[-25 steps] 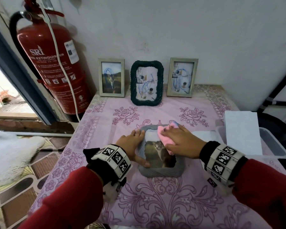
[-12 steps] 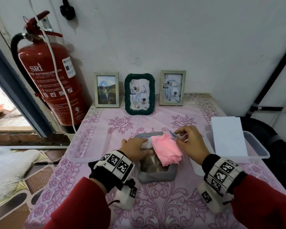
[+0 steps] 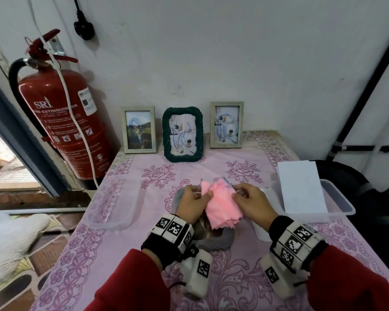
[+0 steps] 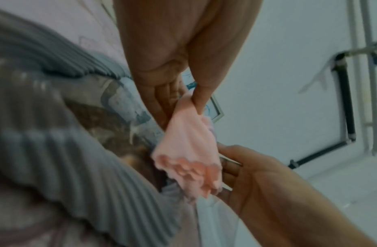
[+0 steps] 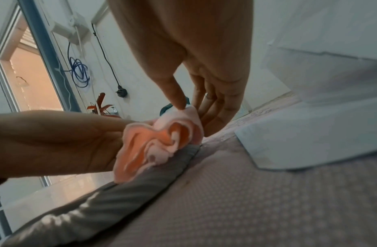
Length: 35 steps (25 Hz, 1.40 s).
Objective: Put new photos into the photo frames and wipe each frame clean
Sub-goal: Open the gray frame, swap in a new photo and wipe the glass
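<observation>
both hands are now lifting the cloth off the gray frame, left hand and right hand each pinching a top corner, frame lying flat just under the fingers, so wiping is pausing, probably refolding the cloth.

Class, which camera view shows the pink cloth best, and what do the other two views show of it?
The head view: the pink cloth appears whole, pinched between the left hand and the right hand above the grey frame. The left wrist view shows it hanging from the fingers, blurred; the right wrist view shows only its bunched folds.
</observation>
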{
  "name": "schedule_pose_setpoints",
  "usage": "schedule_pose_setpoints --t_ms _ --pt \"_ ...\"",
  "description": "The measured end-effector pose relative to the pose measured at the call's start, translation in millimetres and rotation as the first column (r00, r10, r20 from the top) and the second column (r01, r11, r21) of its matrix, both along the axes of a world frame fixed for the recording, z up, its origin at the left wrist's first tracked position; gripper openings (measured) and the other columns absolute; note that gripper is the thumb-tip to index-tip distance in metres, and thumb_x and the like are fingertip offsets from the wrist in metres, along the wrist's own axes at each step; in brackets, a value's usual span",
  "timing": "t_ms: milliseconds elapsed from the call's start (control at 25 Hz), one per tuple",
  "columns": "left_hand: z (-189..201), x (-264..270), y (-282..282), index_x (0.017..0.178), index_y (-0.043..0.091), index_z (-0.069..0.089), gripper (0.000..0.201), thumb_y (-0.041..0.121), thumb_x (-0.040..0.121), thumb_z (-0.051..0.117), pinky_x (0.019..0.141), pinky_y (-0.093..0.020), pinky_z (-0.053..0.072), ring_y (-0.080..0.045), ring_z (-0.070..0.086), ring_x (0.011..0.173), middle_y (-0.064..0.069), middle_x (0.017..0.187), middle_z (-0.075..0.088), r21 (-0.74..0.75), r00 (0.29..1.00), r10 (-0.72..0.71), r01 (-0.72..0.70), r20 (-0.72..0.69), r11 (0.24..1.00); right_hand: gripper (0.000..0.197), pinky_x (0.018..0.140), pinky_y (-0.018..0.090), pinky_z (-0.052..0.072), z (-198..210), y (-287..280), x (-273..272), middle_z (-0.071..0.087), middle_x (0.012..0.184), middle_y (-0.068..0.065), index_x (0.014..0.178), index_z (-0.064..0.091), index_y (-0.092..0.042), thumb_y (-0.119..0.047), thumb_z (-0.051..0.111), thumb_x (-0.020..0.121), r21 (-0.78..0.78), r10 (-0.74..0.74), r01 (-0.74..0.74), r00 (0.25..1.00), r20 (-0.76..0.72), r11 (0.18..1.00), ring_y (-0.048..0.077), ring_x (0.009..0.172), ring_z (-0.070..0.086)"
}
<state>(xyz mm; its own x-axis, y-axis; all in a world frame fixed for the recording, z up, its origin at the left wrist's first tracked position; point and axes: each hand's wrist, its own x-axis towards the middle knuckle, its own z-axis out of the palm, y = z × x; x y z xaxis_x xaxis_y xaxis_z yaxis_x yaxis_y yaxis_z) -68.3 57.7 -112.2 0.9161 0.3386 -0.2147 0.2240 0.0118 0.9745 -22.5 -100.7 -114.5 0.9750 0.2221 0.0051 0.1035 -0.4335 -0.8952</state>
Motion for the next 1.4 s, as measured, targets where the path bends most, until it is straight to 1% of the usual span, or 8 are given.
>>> schedule_pose_setpoints --t_ms 120,360,480,600,880,1120,1240,1400 --pt "1 -3 3 0.109 0.0 0.052 0.031 0.011 0.084 0.067 0.094 -0.05 0.05 -0.031 0.064 0.1 -0.022 0.111 0.065 -0.085 0.999 0.016 -0.012 0.046 0.996 0.021 0.065 0.029 0.049 3 3 -5 0.063 0.092 0.006 0.107 0.059 -0.009 -0.024 0.051 0.094 0.187 0.013 0.01 0.992 -0.126 0.982 0.02 0.082 0.059" --pt "7 -15 7 0.105 0.005 0.06 0.032 0.03 0.085 0.065 0.087 -0.054 0.053 -0.034 0.068 0.095 -0.02 0.103 0.069 -0.144 0.996 0.011 0.002 0.084 0.99 0.022 0.067 0.033 0.048 4 7 -11 0.062 0.075 0.004 0.09 0.067 -0.003 -0.024 0.062 0.088 0.175 0.008 -0.02 0.997 0.072 0.984 0.019 0.068 0.055" --pt "8 -20 10 0.1 0.005 0.055 0.031 0.034 0.09 0.058 0.089 -0.05 0.051 -0.028 0.065 0.089 -0.017 0.096 0.068 -0.206 0.992 0.046 -0.021 0.116 0.978 0.021 0.069 0.033 0.05 7 10 -13 0.063 0.074 0.004 0.086 0.069 -0.001 -0.02 0.06 0.09 0.172 -0.007 -0.006 0.997 0.077 0.985 0.018 0.067 0.056" --pt "11 -26 10 0.085 0.015 0.051 0.025 0.039 0.093 0.049 0.085 -0.044 0.048 -0.022 0.056 0.085 -0.013 0.089 0.061 -0.191 0.985 0.048 -0.016 0.163 0.981 0.034 0.058 0.03 0.05 12 16 -20 0.06 0.065 0.006 0.077 0.064 0.001 -0.026 0.052 0.095 0.328 0.104 -0.054 0.985 -0.135 0.943 0.018 0.06 0.055" --pt "16 -35 21 0.095 0.017 0.05 0.017 0.034 0.094 0.05 0.078 -0.047 0.053 -0.026 0.065 0.082 -0.016 0.094 0.067 -0.129 0.976 -0.015 0.044 0.218 0.991 0.022 0.055 0.021 0.05 14 34 -33 0.074 0.087 0.005 0.093 0.07 -0.005 -0.025 0.067 0.084 0.373 0.199 -0.139 0.972 -0.125 0.917 0.012 0.073 0.068" --pt "14 -46 35 0.115 0.017 0.05 0.025 0.027 0.092 0.054 0.064 -0.025 0.054 -0.018 0.063 0.086 -0.011 0.103 0.065 -0.14 0.972 -0.025 0.059 0.233 0.988 0.025 0.082 0.042 0.056 21 49 -36 0.071 0.102 0.014 0.112 0.059 -0.007 -0.016 0.061 0.089 0.473 0.204 -0.101 0.964 -0.172 0.875 0.026 0.095 0.068" --pt "14 -55 44 0.12 0.026 0.043 0.033 0.018 0.091 0.056 0.056 -0.025 0.054 -0.015 0.069 0.078 -0.01 0.096 0.07 -0.223 0.97 -0.056 0.111 0.238 0.969 0.028 0.083 0.048 0.055 24 59 -37 0.069 0.104 0.016 0.114 0.053 -0.008 -0.017 0.06 0.089 0.492 0.209 -0.091 0.96 -0.189 0.866 0.03 0.096 0.067" --pt "20 -65 66 0.119 0.026 0.042 0.037 0.008 0.09 0.056 0.047 -0.021 0.051 -0.015 0.069 0.069 -0.006 0.083 0.07 -0.094 0.961 -0.034 0.062 0.276 0.994 0.025 0.07 0.039 0.057 23 69 -37 0.068 0.1 0.009 0.113 0.056 -0.016 -0.024 0.06 0.09 0.421 0.222 -0.153 0.968 -0.12 0.894 0.023 0.082 0.067"
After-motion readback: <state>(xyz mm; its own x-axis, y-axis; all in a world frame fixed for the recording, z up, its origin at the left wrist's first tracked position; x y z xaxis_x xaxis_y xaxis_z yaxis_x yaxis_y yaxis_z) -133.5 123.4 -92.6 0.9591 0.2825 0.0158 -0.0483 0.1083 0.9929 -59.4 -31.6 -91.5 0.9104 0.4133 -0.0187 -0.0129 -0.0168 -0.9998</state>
